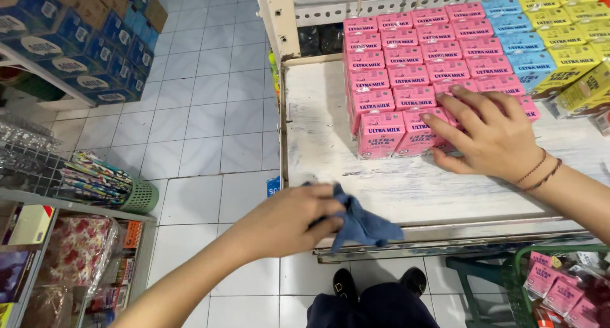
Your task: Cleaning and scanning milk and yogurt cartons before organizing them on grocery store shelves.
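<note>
My left hand point(287, 219) grips a crumpled blue cloth point(361, 224) at the front left corner of a worn white shelf point(381, 182). My right hand point(489, 134) lies flat with spread fingers on the front pink milk cartons point(406, 87), which stand in tight rows on the shelf. Two thin cord bracelets circle my right wrist. The bare shelf surface in front of the cartons shows scuffs and dark marks.
Blue cartons point(521, 45) and yellow cartons point(572, 23) fill the shelf's right side. A green basket point(559, 283) with pink cartons sits at lower right. Blue boxes point(82, 42) are stacked upper left; a green cup of pens point(136, 198) stands on a left rack. White floor tiles point(197, 112) lie between.
</note>
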